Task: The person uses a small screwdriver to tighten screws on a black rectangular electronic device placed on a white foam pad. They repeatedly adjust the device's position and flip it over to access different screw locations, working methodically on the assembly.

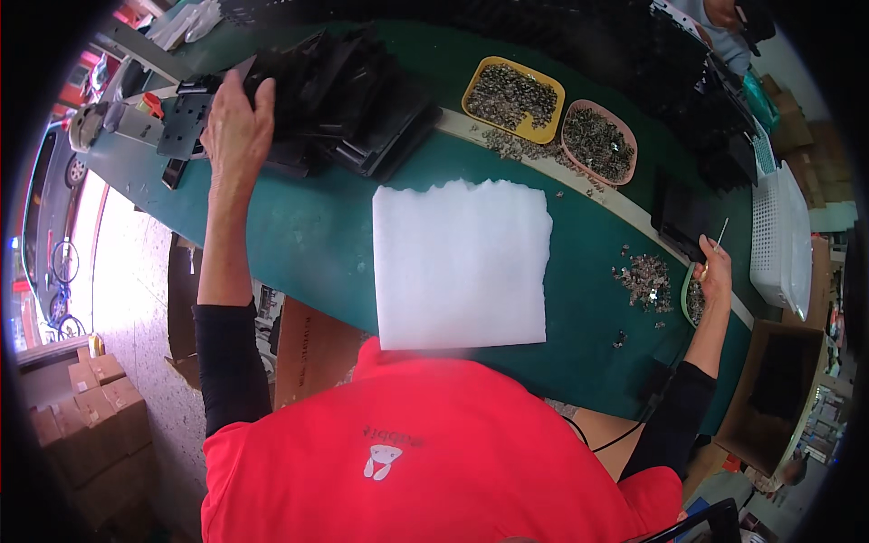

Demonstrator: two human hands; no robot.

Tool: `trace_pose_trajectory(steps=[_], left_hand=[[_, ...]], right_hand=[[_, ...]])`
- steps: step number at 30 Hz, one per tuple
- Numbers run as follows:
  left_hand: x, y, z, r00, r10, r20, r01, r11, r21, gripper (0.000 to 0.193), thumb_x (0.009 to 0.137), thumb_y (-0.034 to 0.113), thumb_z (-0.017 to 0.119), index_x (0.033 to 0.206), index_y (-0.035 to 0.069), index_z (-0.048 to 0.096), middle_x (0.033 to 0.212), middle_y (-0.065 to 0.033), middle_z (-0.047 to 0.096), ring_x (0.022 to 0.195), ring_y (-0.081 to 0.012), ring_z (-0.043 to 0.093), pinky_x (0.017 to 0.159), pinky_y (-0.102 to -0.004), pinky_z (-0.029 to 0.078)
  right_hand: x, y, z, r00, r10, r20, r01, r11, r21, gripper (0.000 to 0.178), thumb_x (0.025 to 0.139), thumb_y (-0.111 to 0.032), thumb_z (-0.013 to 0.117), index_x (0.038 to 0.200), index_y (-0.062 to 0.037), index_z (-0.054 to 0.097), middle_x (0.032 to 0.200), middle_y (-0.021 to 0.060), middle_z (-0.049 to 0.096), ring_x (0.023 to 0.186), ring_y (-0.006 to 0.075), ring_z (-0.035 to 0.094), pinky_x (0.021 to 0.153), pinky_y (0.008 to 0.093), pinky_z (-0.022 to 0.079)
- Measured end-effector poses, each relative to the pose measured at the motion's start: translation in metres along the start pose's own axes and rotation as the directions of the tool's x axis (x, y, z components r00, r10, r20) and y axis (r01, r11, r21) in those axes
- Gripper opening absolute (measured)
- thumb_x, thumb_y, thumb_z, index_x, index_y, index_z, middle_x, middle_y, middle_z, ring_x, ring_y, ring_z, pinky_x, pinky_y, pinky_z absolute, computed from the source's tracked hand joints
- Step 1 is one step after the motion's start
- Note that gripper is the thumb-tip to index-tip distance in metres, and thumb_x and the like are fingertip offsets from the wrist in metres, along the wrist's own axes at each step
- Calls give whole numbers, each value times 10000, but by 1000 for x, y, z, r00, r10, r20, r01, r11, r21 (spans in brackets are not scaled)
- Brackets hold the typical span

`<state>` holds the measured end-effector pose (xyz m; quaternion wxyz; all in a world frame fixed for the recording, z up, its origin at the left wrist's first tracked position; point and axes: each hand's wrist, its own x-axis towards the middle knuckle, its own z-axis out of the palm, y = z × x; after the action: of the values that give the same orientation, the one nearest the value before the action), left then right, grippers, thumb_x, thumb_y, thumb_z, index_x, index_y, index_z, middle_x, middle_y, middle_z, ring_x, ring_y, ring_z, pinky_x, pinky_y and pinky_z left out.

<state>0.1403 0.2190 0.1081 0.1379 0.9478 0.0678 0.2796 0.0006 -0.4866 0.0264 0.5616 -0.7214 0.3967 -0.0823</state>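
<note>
My left hand reaches to the far left of the table, its fingers stretched and the thumb apart. It lies against the edge of a pile of black plastic panels, beside a dark flat plate with holes. Whether the fingertips touch a panel is hard to see. At the right, my right hand is closed around a thin tool with a slim pale shaft pointing away from me; its exact kind does not show. Just below that hand sits a green-rimmed tray of small metal pieces. A white foam sheet lies in front of me.
Loose metal clips lie heaped near the right hand. A yellow tray and a pink tray of similar pieces stand at the back. To the right are a white basket and an open cardboard box.
</note>
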Motion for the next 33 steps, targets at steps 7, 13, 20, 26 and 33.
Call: trace_pose_trajectory(steps=[7,13,20,26,33], left_hand=[[9,-27,-3,987,158,-41,-146,969,201,242,899,163,589,1075,28,685,1029,-188,689,978,-393,644,872,-470,504],[3,-31,-1,889,391,-238,-283,878,385,218,875,72,565,1058,70,683,978,-114,709,883,-322,678,800,-433,535],[-10,33,-41,665,474,-577,-398,879,263,234,885,28,625,1094,104,695,981,-73,723,860,-249,706,737,-335,566],[-118,131,-31,498,727,-473,-865,456,-210,288,776,-131,641,1062,-119,672,999,-220,706,919,-331,703,875,-398,557],[-216,169,3,416,870,-266,-837,253,-485,277,819,-22,618,1083,-100,638,1086,-230,668,1010,-340,680,910,-420,550]], right_hand=[[11,5,-8,998,-60,-29,57,994,-95,539,855,-297,767,1240,-12,520,734,4,503,460,98,442,380,234,345],[10,7,-11,990,-99,-96,90,991,-99,471,868,-283,745,1199,-1,564,749,10,531,457,90,445,380,232,342],[-5,9,-9,982,-128,-140,109,984,-138,435,850,-306,759,1204,-71,663,817,14,622,481,78,444,425,223,373],[16,22,-3,832,-539,-128,364,706,-607,394,792,-380,755,958,-24,731,785,179,698,681,296,680,653,393,508],[-55,6,25,706,-672,-223,466,678,-568,324,871,-334,654,932,-19,706,875,204,701,847,380,681,758,427,527]])
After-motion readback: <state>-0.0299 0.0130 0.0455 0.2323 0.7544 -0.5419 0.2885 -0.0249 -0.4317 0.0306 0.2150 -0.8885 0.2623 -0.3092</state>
